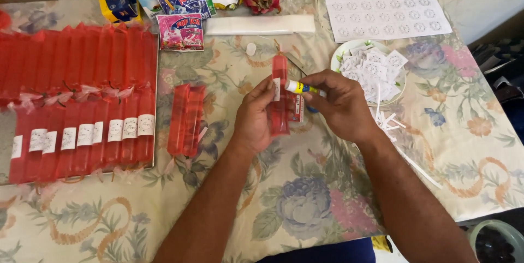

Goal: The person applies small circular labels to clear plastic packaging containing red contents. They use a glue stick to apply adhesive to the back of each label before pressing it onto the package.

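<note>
Floral cloth covers the table (305, 208), seen from above. Both forearms enter from the lower edge and converge near mid-frame. Left hand (255, 117): palm turned inward, thumb and fingers closed around a long red packet (279, 96) held upright, its tied top pointing away from the body. A small white label (277, 89) sits on the packet under the thumb. Right hand (343, 106): fingers curled, pinching a small glue stick (299, 87) with yellow and white body, its tip against the label or just short of it; contact unclear. A second red item behind the packet is mostly hidden by the right hand's fingers.

Left of the hands: two loose red packets (186, 119) lying flat; further left, a tray (82, 99) packed with red packets, the near row labelled, its left part cut off by the frame. Just beyond the right hand: a plate of cut white labels (373, 67); beyond it, an uncut label sheet (382, 5). Paper strips (388, 122) lie right of the right wrist.
</note>
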